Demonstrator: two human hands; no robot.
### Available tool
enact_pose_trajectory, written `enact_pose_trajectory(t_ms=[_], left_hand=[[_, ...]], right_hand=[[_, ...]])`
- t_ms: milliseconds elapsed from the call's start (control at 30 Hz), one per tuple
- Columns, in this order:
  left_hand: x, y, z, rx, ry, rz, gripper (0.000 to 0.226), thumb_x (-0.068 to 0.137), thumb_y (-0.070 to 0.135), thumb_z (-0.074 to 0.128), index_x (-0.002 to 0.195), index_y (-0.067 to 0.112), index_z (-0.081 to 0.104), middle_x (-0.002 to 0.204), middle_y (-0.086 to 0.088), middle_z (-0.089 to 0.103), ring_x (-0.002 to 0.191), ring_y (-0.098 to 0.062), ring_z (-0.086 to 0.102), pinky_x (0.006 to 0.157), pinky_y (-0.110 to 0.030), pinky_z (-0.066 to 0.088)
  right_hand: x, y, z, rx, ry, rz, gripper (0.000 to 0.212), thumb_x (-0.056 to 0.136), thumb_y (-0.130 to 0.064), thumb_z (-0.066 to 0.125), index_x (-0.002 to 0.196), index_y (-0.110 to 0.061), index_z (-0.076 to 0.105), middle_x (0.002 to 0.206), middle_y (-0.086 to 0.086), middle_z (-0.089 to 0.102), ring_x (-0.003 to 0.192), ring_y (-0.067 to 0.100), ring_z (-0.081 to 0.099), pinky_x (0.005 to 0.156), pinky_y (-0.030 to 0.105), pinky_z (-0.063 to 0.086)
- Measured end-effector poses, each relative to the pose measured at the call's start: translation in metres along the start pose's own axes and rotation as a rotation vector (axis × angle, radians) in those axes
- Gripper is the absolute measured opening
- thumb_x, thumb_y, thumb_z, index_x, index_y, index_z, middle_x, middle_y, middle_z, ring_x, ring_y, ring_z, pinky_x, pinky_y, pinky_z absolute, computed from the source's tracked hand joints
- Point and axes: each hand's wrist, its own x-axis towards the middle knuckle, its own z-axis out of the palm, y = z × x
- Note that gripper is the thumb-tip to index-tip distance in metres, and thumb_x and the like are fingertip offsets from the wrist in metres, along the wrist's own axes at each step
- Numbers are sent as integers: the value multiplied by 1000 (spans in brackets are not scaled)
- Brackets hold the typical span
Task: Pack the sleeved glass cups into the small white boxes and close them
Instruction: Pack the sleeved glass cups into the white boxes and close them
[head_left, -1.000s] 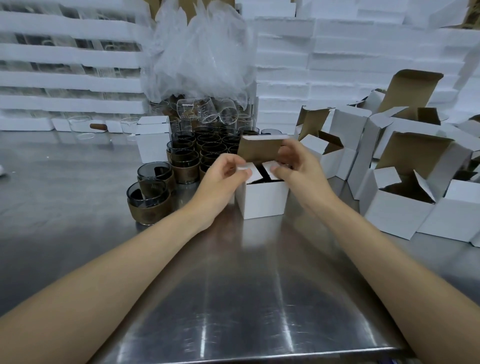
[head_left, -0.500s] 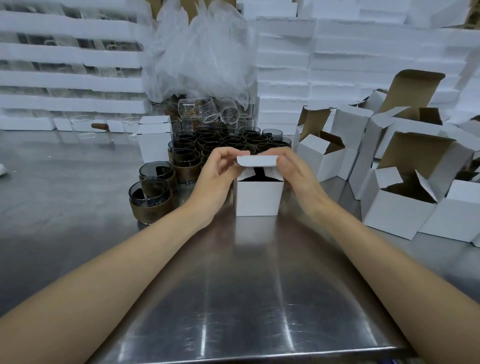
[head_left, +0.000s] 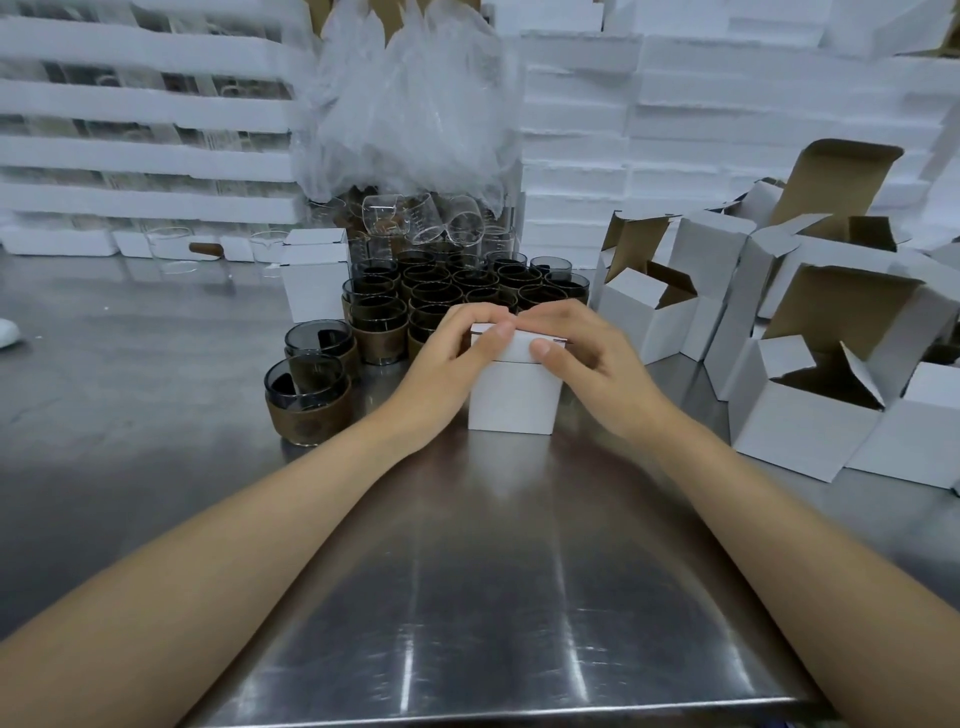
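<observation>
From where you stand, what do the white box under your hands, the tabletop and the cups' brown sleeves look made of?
White box: matte thin cardboard; open boxes nearby show brown insides. Tabletop: brushed stainless steel, probably; it mirrors the box. Brown sleeves: leather or cork-like, matte; too blurred to tell which.

The table (head_left: 467, 597) is brushed steel, glossy and streaked. The box (head_left: 511, 400) is matt white card. Left of the box, cups (head_left: 304, 382) are smoked glass with matt brown sleeves (head_left: 311, 422).
</observation>
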Motion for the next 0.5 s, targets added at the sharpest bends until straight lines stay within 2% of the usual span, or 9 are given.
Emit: enact_pose_trajectory(t_ms=[133,333,433,500], left_hand=[[-1,-1,-2,51,-16,46,18,96,39,47,107,30,59,128,-9,53,119,-17,53,102,-35,45],[-3,-2,-1,88,-30,90,21,93,38,46,110,29,55,125,-9,51,115,-12,53,92,-23,47],[-2,-2,-1,104,-47,72,18,95,41,50,109,31,56,126,-4,50,118,-10,51,97,-25,45],[-2,-3,-2,125,-66,60,15,95,35,53,109,31,57,125,1,48,121,-5,46,104,-23,38]], right_hand=[[1,-3,-1,16,10,10,26,98,-12,52,120,-11,66,118,9,59,109,6,54,87,12,43],[2,1,-5,-45,-24,2,24,99,-21,50,119,-25,63,117,4,59,111,7,54,90,16,44],[2,2,-6,-39,-33,8,26,96,-27,49,118,-28,63,116,2,58,110,7,54,90,18,45],[0,2,-7,-42,-47,14,29,95,-28,49,120,-26,64,119,3,57,114,9,53,91,20,45]])
